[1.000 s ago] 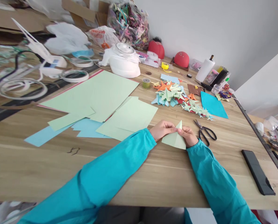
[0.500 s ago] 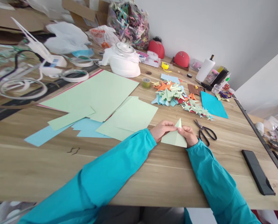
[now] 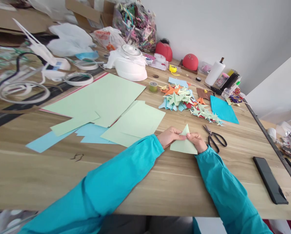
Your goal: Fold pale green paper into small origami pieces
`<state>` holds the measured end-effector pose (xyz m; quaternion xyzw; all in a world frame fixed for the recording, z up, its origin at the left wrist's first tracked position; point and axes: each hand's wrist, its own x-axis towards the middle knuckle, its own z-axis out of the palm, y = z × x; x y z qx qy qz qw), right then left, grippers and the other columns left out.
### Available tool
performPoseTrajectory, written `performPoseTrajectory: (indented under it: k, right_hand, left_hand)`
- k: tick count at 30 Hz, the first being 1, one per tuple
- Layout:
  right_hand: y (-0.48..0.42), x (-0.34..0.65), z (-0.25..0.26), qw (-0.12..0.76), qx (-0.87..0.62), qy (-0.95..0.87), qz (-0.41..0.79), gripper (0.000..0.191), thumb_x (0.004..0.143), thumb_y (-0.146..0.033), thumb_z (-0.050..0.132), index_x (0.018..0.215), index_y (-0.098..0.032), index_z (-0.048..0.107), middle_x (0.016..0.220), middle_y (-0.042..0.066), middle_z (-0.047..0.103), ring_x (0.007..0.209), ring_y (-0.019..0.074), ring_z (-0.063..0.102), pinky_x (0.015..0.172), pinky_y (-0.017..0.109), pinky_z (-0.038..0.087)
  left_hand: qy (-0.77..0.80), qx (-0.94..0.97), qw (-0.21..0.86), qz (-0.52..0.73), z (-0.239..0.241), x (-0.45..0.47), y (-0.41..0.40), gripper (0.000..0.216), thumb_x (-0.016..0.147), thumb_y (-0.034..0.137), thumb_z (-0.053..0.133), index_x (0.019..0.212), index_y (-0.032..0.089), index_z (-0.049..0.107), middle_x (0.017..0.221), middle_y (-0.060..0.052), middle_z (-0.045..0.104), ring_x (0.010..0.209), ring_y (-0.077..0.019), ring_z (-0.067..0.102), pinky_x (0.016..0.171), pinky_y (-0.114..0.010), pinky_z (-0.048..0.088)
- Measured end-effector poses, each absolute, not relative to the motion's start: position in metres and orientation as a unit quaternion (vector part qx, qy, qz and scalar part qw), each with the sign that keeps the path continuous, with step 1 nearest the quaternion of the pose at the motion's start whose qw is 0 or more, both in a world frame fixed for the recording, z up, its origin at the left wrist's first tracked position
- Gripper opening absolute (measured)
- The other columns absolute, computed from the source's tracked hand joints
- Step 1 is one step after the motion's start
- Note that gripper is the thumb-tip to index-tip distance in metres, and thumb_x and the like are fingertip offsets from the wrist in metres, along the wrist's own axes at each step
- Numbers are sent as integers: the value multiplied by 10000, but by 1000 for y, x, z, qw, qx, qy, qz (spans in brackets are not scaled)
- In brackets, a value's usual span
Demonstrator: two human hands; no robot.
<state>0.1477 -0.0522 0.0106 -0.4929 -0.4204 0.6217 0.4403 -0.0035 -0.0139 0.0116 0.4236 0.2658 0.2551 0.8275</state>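
Between my two hands is a folded piece of pale green paper (image 3: 183, 148), pointed at the top and wide at the bottom. My left hand (image 3: 170, 136) pinches its left side, the thumb lying across the middle. On the other side my right hand (image 3: 196, 140) grips it near the tip with thumb and fingers. Both hands are just above the wooden table (image 3: 145, 191). Black-handled scissors (image 3: 215, 136) lie right of my right hand. Beyond my hands is a heap of folded paper stars (image 3: 178, 97) in green, blue and orange.
Green paper sheets (image 3: 106, 97) and blue strips (image 3: 41, 142) lie to the left. A black phone (image 3: 269, 180) rests at the right edge. Further back are a green thread spool (image 3: 153, 86), a turquoise square (image 3: 224, 109), a white bottle (image 3: 215, 72) and a glue gun (image 3: 47, 61).
My left thumb has slid further right across the paper, toward my right thumb. The paper's lower edge has turned and shifted slightly right.
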Motion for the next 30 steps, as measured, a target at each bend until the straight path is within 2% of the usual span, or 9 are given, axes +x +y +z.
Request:
performPoseTrajectory:
  k: [3, 8, 15, 21, 25, 30]
  right_hand:
    - [-51, 149, 11, 453, -496, -404, 621, 457, 483, -571, 746, 421, -161, 555, 395, -9, 542, 341, 80, 422, 336, 213, 266]
    - [-49, 155, 11, 449, -508, -409, 611, 507, 456, -583, 742, 340, -175, 464, 327, -36, 453, 300, 51, 333, 311, 208, 182]
    - [-50, 156, 18, 423, -499, -435, 618, 479, 464, -570, 737, 349, -183, 481, 331, -37, 443, 295, 48, 315, 309, 209, 198]
    - [-52, 158, 15, 398, -493, -464, 619, 463, 505, -456, 767, 328, -177, 442, 311, -47, 392, 291, 40, 274, 315, 208, 155]
    - [-50, 158, 10, 412, -472, -465, 625, 457, 528, -553, 720, 399, -174, 501, 365, -29, 450, 335, 71, 359, 349, 219, 237]
    - [-46, 153, 6, 511, -425, -377, 645, 575, 614, -761, 480, 601, -196, 586, 547, 26, 577, 508, 158, 522, 461, 274, 396]
  left_hand:
    - [256, 416, 831, 266, 12, -3, -15, 290, 506, 329, 801, 608, 88, 676, 552, -44, 646, 498, -128, 561, 513, -245, 409]
    - [234, 407, 843, 262, 11, -3, -15, 317, 530, 371, 791, 599, 84, 674, 571, -67, 654, 585, -162, 595, 582, -273, 442]
    - [227, 483, 800, 274, 5, -4, -13, 321, 600, 397, 751, 586, 89, 659, 569, -35, 626, 509, -103, 530, 490, -226, 373]
    - [226, 446, 811, 305, 12, -4, -14, 290, 562, 310, 787, 748, 124, 664, 649, -3, 625, 598, -100, 572, 557, -206, 413]
    - [210, 413, 831, 308, 11, -5, -12, 281, 565, 262, 787, 764, 111, 658, 679, -20, 638, 632, -121, 599, 616, -234, 455]
    - [222, 353, 814, 404, 10, -3, -6, 250, 594, 235, 765, 761, 120, 620, 728, -20, 648, 669, -120, 603, 657, -252, 483]
